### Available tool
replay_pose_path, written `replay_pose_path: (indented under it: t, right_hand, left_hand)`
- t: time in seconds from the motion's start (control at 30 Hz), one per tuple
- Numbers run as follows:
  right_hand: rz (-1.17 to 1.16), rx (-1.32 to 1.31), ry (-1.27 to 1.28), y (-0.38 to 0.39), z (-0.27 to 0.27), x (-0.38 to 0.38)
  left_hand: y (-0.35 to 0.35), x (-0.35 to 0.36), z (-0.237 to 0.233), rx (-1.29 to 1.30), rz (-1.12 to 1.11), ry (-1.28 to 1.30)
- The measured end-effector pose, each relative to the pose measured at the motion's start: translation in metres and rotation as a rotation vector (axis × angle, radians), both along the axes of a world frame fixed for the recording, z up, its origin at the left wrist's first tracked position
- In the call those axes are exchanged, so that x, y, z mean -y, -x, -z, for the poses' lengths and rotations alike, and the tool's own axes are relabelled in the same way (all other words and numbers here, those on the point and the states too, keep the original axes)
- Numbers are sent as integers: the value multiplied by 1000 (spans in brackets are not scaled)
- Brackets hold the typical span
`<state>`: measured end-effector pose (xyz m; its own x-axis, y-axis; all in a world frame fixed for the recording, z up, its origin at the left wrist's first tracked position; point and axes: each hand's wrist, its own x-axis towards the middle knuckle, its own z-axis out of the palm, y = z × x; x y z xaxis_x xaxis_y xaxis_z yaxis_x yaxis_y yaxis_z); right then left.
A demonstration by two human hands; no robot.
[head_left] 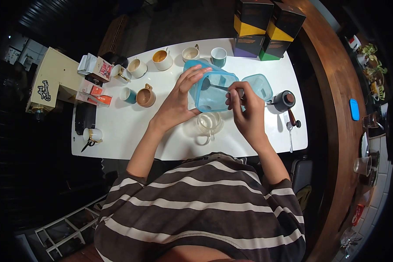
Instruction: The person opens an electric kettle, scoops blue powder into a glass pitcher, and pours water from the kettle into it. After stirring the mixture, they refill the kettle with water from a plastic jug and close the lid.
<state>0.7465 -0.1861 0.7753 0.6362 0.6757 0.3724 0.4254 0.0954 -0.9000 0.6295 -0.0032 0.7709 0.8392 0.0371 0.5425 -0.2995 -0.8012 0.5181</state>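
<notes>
My left hand (177,102) is wrapped round the side of a translucent blue plastic container (197,94), tilted with its mouth towards me above the table. Pinched in my right hand (247,111) is the handle of a spoon (217,87), whose bowl end reaches into the container. What lies on the spoon is too small to make out. Just below the container, a clear glass cup (210,125) with a handle stands on the white table (161,148). Another translucent blue piece (258,86), a lid or a second container, lies to the right of it.
Several mugs, including an orange-lined cup (162,60) and a brown mug (146,97), stand at the back and left. A dark pot (284,101) with a wooden handle and a metal spoon (290,131) are at right. Black boxes (251,43) rise behind; a cream machine (52,83) stands left.
</notes>
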Motion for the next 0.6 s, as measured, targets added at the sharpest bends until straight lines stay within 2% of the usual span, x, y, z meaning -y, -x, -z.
replay_pose_path:
  t: [0.07, 0.13, 0.17, 0.23, 0.33, 0.6]
  right_hand:
    - [8, -64, -3, 0, 4, 3]
    - [9, -310, -62, 1, 14, 6]
    - [12, -310, -62, 2, 20, 7]
    - [12, -488, -186, 2, 29, 9]
    - [36, -590, -221, -1, 34, 17]
    - [70, -615, -276, -16, 32, 38]
  left_hand:
    - [0, 2, 1, 0, 6, 3]
    - [-1, 6, 0, -32, 1, -6]
    - [-1, 6, 2, -32, 4, -7]
    - [-1, 4, 7, -3, 14, -14]
    - [1, 1, 10, 2, -19, -1]
    - [12, -10, 17, 13, -112, -31]
